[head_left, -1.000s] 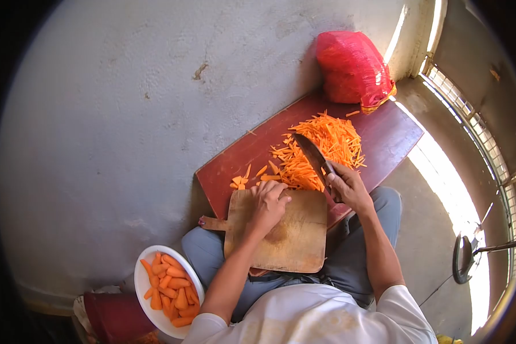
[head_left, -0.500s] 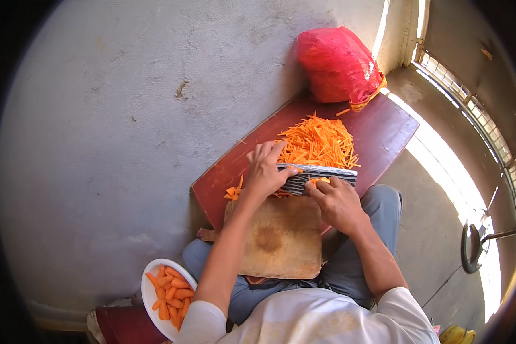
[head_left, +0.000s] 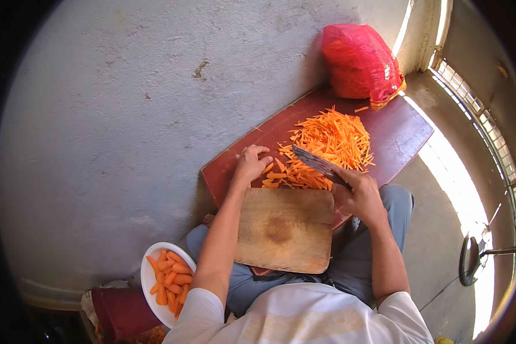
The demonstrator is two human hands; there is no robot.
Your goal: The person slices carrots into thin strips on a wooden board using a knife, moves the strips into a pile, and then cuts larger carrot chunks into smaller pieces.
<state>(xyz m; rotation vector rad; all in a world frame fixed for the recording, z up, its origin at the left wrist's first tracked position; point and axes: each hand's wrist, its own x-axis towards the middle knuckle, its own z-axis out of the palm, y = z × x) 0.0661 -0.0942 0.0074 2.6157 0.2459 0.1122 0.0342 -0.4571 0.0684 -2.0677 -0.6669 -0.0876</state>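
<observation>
My right hand (head_left: 361,195) is wrapped round the dark handle of a knife (head_left: 315,160). Its streaked blade points up and left over the near side of a heap of carrot strips (head_left: 335,137). To the left, my left hand (head_left: 252,164) hovers at the red bench top with fingers bent and apart. Beside its fingertips lie several larger carrot pieces (head_left: 275,176). A worn wooden cutting board (head_left: 286,229) rests across my lap, with a dark round stain in its middle.
A red mesh sack (head_left: 361,63) stands at the far end of the red bench (head_left: 401,129), against the wall. By my left side, a white bowl (head_left: 147,275) holds peeled carrots (head_left: 172,279) next to a dark red bucket (head_left: 117,312).
The knife, held flat between both hands against the strips, is now in my right hand alone. My left hand has let go of the blade and moved left to the larger pieces.
</observation>
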